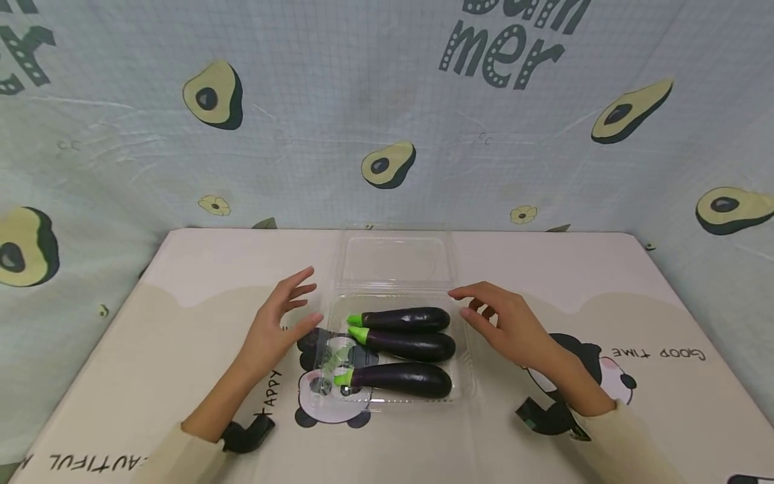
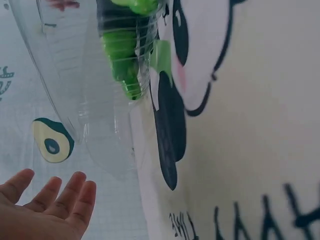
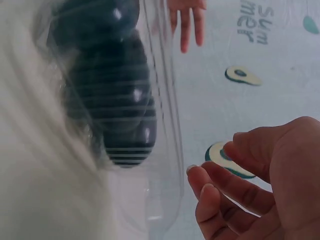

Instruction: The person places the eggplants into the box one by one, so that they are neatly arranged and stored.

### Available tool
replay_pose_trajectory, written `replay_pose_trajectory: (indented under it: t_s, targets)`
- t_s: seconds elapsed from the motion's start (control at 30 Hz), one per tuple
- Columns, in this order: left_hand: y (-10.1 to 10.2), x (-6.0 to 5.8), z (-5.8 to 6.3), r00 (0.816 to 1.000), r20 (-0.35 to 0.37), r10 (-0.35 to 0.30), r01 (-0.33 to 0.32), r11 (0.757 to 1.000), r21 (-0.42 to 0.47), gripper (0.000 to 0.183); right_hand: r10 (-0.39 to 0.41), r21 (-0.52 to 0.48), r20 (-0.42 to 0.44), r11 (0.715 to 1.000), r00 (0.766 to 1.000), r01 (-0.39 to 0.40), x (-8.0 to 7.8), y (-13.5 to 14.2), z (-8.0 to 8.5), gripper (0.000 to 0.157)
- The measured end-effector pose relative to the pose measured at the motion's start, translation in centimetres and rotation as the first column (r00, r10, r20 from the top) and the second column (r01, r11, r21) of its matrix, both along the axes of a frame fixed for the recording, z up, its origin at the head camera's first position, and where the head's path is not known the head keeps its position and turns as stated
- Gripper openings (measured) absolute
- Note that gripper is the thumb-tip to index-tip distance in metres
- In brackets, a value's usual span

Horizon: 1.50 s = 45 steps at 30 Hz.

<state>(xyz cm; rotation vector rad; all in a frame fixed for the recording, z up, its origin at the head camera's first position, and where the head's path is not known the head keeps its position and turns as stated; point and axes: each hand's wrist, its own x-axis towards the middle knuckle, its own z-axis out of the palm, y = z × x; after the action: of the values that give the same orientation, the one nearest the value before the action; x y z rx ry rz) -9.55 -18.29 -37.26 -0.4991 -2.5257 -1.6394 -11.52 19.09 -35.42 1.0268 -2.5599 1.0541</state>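
Note:
Three dark purple eggplants lie side by side in a clear plastic container [image 1: 462, 376], stems to the left. The back eggplant [image 1: 411, 318] and middle eggplant [image 1: 411, 345] lie close together; the front eggplant [image 1: 405, 380] is a little apart. The container's clear lid [image 1: 396, 261] is folded back, away from me. My left hand [image 1: 281, 323], fingers spread and holding nothing, is beside the container's left wall. On the other side, my right hand [image 1: 504, 319] hovers by the back right corner with its fingers loosely bent and nothing between them.
A pale cloth with panda prints and lettering covers the table [image 1: 199, 349]. Behind it hangs an avocado-print curtain [image 1: 314, 134]. A black strap [image 1: 248, 433] is at the left wrist and another black strap [image 1: 547, 417] at the right. A dark-edged object [image 1: 750, 479] shows at the lower right corner.

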Motion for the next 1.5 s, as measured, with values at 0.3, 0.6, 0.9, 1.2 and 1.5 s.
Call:
replay_pose_trajectory:
  t_s: [0.3,0.6,0.9,1.2,1.5]
  targets:
    - [1.1,-2.8,1.0,0.991,0.115,0.074,-0.075,0.997,0.000,0.060,-0.204,-0.023,0.166,0.977,0.965,0.210,-2.2,1.0,-0.4,0.031]
    - [1.7,-5.2,0.3,0.967,0.244,0.078,-0.084,0.996,0.012,0.065,-0.232,-0.009,0.362,0.968,0.903,0.253,-4.0,0.8,-1.0,0.040]
    - [2.5,-6.3,0.3,0.934,0.358,0.022,-0.075,0.988,0.135,0.066,-0.225,-0.008,0.405,0.968,0.886,0.250,-4.9,0.0,-1.8,0.042]
    - [2.9,-6.5,0.4,0.919,0.393,0.013,-0.109,0.969,0.221,0.064,-0.244,-0.004,0.373,0.964,0.895,0.265,-4.8,-0.4,-1.6,0.042]
    - [2.8,-6.1,1.4,0.942,0.336,0.006,-0.093,0.965,0.244,0.061,-0.249,-0.024,0.373,0.960,0.894,0.278,-4.7,-0.3,-0.7,0.042]
